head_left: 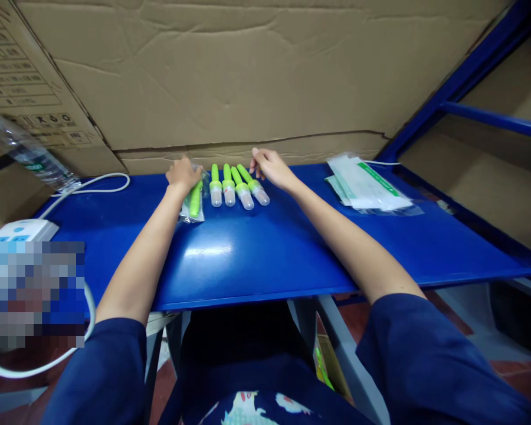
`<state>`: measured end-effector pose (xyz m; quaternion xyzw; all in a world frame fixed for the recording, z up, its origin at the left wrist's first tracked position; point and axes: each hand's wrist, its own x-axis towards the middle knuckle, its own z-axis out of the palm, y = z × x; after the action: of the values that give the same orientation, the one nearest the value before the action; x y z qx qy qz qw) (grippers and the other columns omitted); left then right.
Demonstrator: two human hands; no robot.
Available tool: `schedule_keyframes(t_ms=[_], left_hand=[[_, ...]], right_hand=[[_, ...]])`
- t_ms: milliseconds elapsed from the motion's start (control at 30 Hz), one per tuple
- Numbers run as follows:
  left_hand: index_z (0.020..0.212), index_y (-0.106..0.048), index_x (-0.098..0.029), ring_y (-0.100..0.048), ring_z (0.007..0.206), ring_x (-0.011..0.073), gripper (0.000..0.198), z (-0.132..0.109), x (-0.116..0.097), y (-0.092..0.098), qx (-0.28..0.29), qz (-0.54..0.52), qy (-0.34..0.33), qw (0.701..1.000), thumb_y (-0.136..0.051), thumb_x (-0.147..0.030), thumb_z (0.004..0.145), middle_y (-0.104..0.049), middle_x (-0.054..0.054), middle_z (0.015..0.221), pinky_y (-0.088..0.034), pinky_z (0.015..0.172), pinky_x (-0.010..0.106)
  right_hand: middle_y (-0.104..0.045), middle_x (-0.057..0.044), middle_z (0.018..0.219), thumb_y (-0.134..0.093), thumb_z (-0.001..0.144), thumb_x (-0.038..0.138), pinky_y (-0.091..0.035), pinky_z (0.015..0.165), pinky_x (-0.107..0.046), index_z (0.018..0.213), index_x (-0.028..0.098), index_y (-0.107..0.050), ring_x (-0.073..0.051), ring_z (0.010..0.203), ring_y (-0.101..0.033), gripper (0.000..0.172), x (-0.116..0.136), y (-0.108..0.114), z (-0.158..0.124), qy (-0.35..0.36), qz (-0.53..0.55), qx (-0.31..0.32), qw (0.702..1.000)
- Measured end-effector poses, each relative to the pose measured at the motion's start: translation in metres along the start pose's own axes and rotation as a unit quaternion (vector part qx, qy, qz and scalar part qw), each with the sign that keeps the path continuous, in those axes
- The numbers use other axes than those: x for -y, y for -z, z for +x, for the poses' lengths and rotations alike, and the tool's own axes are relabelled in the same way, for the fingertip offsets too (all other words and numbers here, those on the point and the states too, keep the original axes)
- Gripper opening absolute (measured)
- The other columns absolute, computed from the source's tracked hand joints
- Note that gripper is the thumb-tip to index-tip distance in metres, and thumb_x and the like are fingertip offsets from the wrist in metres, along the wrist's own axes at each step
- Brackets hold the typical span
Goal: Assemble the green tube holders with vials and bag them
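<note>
On the blue table [265, 248], several lime-green-handled tools with clear capped ends lie side by side; one such tool [216, 186] is at the left of the row and another [253, 185] at the right. I cannot make out their exact kind. My left hand [183, 175] is closed over the top of a clear plastic bag [195, 216], just left of the row. Inside or under its film lies another green-handled piece [195, 200], partly covered by that hand. My right hand [269, 167] hovers beside the rightmost tool, fingers loosely bent and apart, nothing visible in them.
Flat plastic packets with green print [367, 183] lie at the right. A white power strip [24, 230] with its cable and a clear bottle [30, 153] are at the left. Cardboard [248, 77] walls the back; a blue metal frame [446, 88] rises at the right.
</note>
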<state>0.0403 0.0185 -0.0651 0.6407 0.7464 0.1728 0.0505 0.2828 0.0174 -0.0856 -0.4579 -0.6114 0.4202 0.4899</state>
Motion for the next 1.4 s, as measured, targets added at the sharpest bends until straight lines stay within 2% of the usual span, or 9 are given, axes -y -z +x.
schedule_keyframes(t_ms=[133, 267, 367, 467, 700, 900, 1000, 1200, 1400], left_hand=[[0.146, -0.060, -0.003, -0.058, 0.144, 0.0472, 0.060, 0.000, 0.001, -0.002, 0.000, 0.046, -0.023, 0.999, -0.056, -0.038, 0.097, -0.064, 0.034, 0.145, -0.043, 0.119, 0.056], [0.144, -0.063, -0.004, -0.057, 0.145, 0.0445, 0.059, 0.002, 0.006, -0.002, 0.000, 0.069, -0.016, 0.997, -0.052, -0.042, 0.100, -0.065, 0.032, 0.147, -0.042, 0.121, 0.055], [0.145, -0.062, -0.007, -0.056, 0.146, 0.0436, 0.058, 0.003, 0.009, 0.000, -0.003, 0.073, -0.006, 0.997, -0.052, -0.043, 0.100, -0.064, 0.030, 0.148, -0.042, 0.121, 0.055], [0.144, -0.063, -0.007, -0.057, 0.145, 0.0434, 0.058, 0.004, 0.009, 0.001, -0.004, 0.075, 0.004, 0.997, -0.052, -0.043, 0.101, -0.064, 0.031, 0.148, -0.042, 0.122, 0.055], [0.142, -0.065, -0.006, -0.059, 0.144, 0.0424, 0.058, 0.004, 0.006, 0.001, -0.008, 0.078, 0.006, 0.997, -0.048, -0.045, 0.103, -0.066, 0.030, 0.146, -0.043, 0.121, 0.055], [0.156, -0.052, -0.008, -0.056, 0.148, 0.0424, 0.063, -0.001, 0.002, 0.002, -0.030, 0.055, 0.009, 0.998, -0.050, -0.036, 0.100, -0.059, 0.028, 0.156, -0.041, 0.123, 0.056], [0.163, -0.042, -0.009, -0.054, 0.149, 0.0433, 0.070, -0.003, 0.001, 0.003, -0.053, 0.027, 0.007, 0.998, -0.053, -0.032, 0.097, -0.053, 0.029, 0.161, -0.037, 0.126, 0.059], [0.161, -0.045, -0.014, -0.051, 0.151, 0.0441, 0.068, -0.003, -0.002, 0.002, -0.074, -0.011, -0.015, 0.997, -0.054, -0.031, 0.096, -0.053, 0.027, 0.161, -0.031, 0.128, 0.065], [0.154, -0.053, -0.017, -0.052, 0.149, 0.0422, 0.061, -0.006, -0.007, 0.001, -0.089, -0.039, -0.044, 0.994, -0.055, -0.026, 0.094, -0.056, 0.024, 0.158, -0.030, 0.129, 0.064]], right_hand=[[-0.064, 0.000, 0.075, -0.065, 0.105, 0.033, -0.051, 0.069, -0.026, 0.077, 0.023, -0.051, -0.013, 0.065, -0.056, 0.033, -0.001, 0.020, 0.010, 0.013, -0.123, -0.094, 0.988], [-0.072, -0.012, 0.105, -0.055, 0.103, 0.015, -0.052, 0.107, -0.043, 0.097, 0.017, -0.064, -0.026, 0.109, -0.069, 0.011, -0.004, 0.052, 0.017, -0.007, -0.334, -0.215, 0.918], [-0.065, -0.026, 0.136, -0.055, 0.099, 0.013, -0.046, 0.115, -0.055, 0.133, 0.006, -0.061, -0.037, 0.135, -0.062, 0.035, -0.011, 0.082, 0.018, -0.083, -0.424, -0.254, 0.865], [-0.050, -0.034, 0.156, -0.062, 0.096, 0.014, -0.037, 0.122, -0.061, 0.151, -0.002, -0.050, -0.042, 0.152, -0.047, 0.058, -0.018, 0.109, 0.014, -0.159, -0.475, -0.280, 0.819], [-0.030, -0.036, 0.171, -0.073, 0.096, 0.019, -0.035, 0.124, -0.057, 0.169, 0.008, -0.037, -0.041, 0.163, -0.031, 0.082, -0.030, 0.142, -0.001, -0.318, -0.531, -0.285, 0.732], [-0.041, -0.033, 0.166, -0.070, 0.093, 0.011, -0.049, 0.111, -0.052, 0.165, 0.012, -0.040, -0.040, 0.156, -0.043, 0.078, -0.040, 0.146, -0.008, -0.341, -0.512, -0.287, 0.734], [-0.045, -0.031, 0.165, -0.064, 0.093, 0.009, -0.048, 0.112, -0.056, 0.163, 0.013, -0.042, -0.040, 0.156, -0.044, 0.073, -0.037, 0.144, -0.007, -0.351, -0.504, -0.272, 0.741], [-0.048, -0.028, 0.165, -0.059, 0.096, 0.006, -0.038, 0.124, -0.056, 0.164, 0.009, -0.041, -0.035, 0.156, -0.047, 0.070, -0.024, 0.137, -0.005, -0.345, -0.519, -0.254, 0.739], [-0.061, -0.030, 0.151, -0.055, 0.097, -0.002, -0.051, 0.113, -0.044, 0.148, 0.006, -0.062, -0.035, 0.147, -0.059, 0.052, -0.014, 0.134, -0.003, -0.321, -0.525, -0.214, 0.759]])
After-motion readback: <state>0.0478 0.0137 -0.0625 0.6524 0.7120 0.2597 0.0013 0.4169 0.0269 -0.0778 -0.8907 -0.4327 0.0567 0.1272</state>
